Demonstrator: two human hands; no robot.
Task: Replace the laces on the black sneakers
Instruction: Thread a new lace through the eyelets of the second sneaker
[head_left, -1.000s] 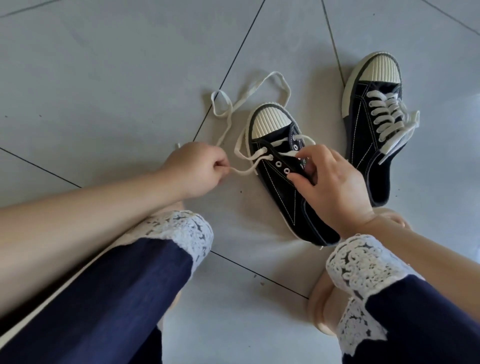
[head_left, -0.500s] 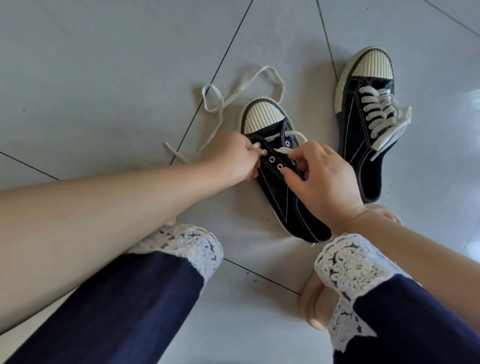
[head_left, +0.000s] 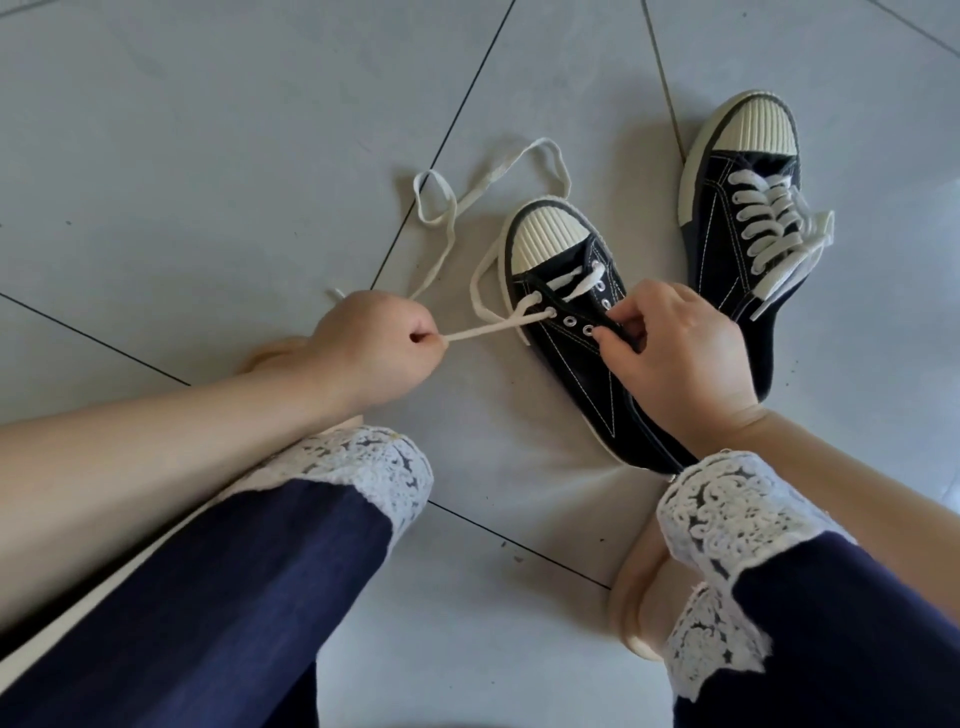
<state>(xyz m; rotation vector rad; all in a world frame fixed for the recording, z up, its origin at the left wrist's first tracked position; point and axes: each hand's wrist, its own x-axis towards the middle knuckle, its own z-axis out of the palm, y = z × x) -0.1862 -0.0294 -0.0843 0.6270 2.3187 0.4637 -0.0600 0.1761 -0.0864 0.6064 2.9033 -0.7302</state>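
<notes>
**Clerk:** Entry one?

**Checker:** Black canvas sneaker with ribbed cream toe cap (head_left: 576, 379), lying on the grey tiled floor (head_left: 208, 156), directly under the right hand (head_left: 675, 353). That hand's thumb and fingers are curled, pinching the shoe's eyelet edge just beside the metal-ringed eyelets (head_left: 588, 329). Purpose, by my judgement: to brace the shoe against the pull from the other side.

**Clerk:** Entry two?

**Checker:** Flat cream fabric lace (head_left: 488, 328). One run leaves an eyelet on the side facing the left hand (head_left: 382, 345) and goes taut to it. The left hand is closed, gripping the lace at its fingertips. The slack lies in loose loops on the floor beyond that hand's knuckles.

**Clerk:** Why taut?

**Checker:** Likely to draw the slack through so the crossing beds flat. Only the rows nearest the toe cap are threaded. The eyelets by the right thumb are bare, so this shoe is early in its lacing.

**Clerk:** Entry three?

**Checker:** Second black canvas sneaker (head_left: 737, 244), beyond the right hand and apart from it, fully laced in cream with its ends loose. It is probably set aside as done.
</notes>
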